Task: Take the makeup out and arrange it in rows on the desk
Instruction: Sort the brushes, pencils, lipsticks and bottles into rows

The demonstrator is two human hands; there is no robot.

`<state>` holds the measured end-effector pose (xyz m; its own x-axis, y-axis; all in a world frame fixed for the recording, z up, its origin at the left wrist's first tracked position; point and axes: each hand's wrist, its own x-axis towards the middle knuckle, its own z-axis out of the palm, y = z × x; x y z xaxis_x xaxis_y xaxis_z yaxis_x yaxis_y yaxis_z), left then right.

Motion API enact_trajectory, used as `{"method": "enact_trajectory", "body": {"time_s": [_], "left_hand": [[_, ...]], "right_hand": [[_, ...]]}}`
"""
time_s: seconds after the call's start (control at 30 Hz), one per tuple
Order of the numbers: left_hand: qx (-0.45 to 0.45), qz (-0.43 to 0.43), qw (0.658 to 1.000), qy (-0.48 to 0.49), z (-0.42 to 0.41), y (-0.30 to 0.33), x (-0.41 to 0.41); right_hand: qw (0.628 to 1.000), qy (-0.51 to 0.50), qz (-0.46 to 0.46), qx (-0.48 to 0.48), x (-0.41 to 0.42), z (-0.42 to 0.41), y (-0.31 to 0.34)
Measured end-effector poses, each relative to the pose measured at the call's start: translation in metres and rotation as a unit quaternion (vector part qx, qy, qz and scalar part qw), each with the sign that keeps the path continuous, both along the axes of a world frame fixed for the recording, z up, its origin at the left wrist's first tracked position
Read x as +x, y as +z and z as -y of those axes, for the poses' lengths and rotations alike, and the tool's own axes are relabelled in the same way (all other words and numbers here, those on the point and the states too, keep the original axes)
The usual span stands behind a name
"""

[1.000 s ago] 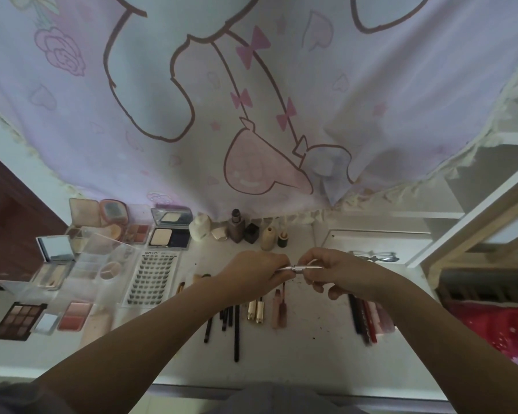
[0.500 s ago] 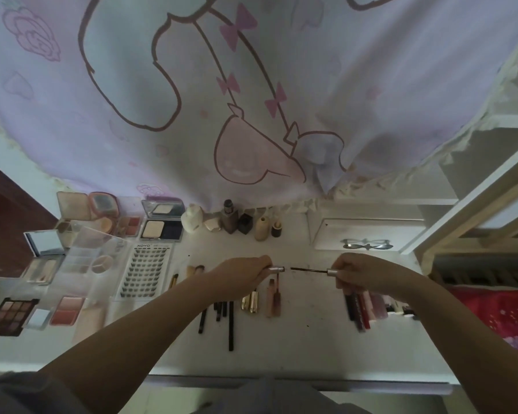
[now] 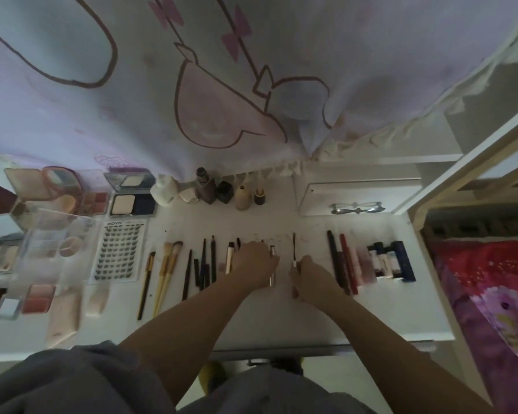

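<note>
The left hand (image 3: 256, 259) lies low on the white tabletop (image 3: 281, 318), its fingers curled round a slim silver tube (image 3: 272, 265) that points away from the person, the grip narrow and closed on it; just to its right the right hand (image 3: 307, 280) pinches the handle of a thin dark wand (image 3: 294, 249), which stands out from the fingers toward the back of the tabletop, its tip apart from everything else; between the two hands is a narrow bare strip; left of the left hand a row of pencils (image 3: 204, 264) and brushes (image 3: 165, 271) lies side by side, close together, running front to back; further left are a lash card (image 3: 118, 253), a clear box (image 3: 54, 246) and open palettes (image 3: 132, 201) crowding the left edge; right of the right hand lie dark and red sticks (image 3: 343, 261), then a blue-capped set (image 3: 392, 261) near the right edge of the tabletop; small bottles (image 3: 222, 192) stand in a line at the back under the hem of a pink curtain (image 3: 251, 85); the widest bare room is the front strip of the tabletop, between the forearms and the near edge, and to the front right corner; beyond the right edge a red bedspread (image 3: 491, 279) lies lower down.
</note>
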<state>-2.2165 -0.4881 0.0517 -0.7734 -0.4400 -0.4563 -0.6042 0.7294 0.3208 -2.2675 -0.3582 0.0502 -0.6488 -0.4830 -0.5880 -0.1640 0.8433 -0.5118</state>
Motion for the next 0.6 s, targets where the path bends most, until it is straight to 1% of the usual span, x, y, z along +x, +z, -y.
{"method": "enact_trajectory", "body": {"time_s": [0.07, 0.13, 0.2, 0.33, 0.4, 0.5, 0.53, 0.6], "left_hand": [[-0.057, 0.011, 0.998, -0.030, 0.000, -0.007, -0.001], [-0.090, 0.018, 0.995, -0.049, 0.000, -0.013, 0.000], [-0.108, 0.021, 0.992, -0.056, -0.001, -0.016, -0.001], [-0.115, 0.012, 0.993, -0.038, 0.002, -0.014, -0.002], [-0.111, -0.037, 0.992, -0.040, 0.003, -0.011, -0.006], [-0.070, -0.134, 0.987, -0.061, -0.013, -0.005, -0.021], [-0.047, -0.147, 0.986, -0.064, -0.024, -0.004, -0.028], [-0.005, -0.137, 0.988, -0.068, -0.049, -0.006, -0.045]], "right_hand": [[0.996, 0.042, -0.070, 0.045, 0.008, 0.008, -0.009], [0.993, 0.039, -0.091, 0.067, 0.015, 0.016, -0.015], [0.989, 0.047, -0.105, 0.088, 0.019, 0.021, -0.020], [0.983, 0.088, -0.134, 0.088, 0.016, 0.021, -0.022], [0.979, 0.094, -0.161, 0.080, -0.001, 0.013, -0.014], [0.964, 0.076, -0.248, 0.065, -0.045, -0.007, 0.002], [0.961, 0.069, -0.259, 0.067, -0.060, -0.013, 0.007], [0.960, 0.073, -0.255, 0.088, -0.086, -0.018, 0.013]]}}
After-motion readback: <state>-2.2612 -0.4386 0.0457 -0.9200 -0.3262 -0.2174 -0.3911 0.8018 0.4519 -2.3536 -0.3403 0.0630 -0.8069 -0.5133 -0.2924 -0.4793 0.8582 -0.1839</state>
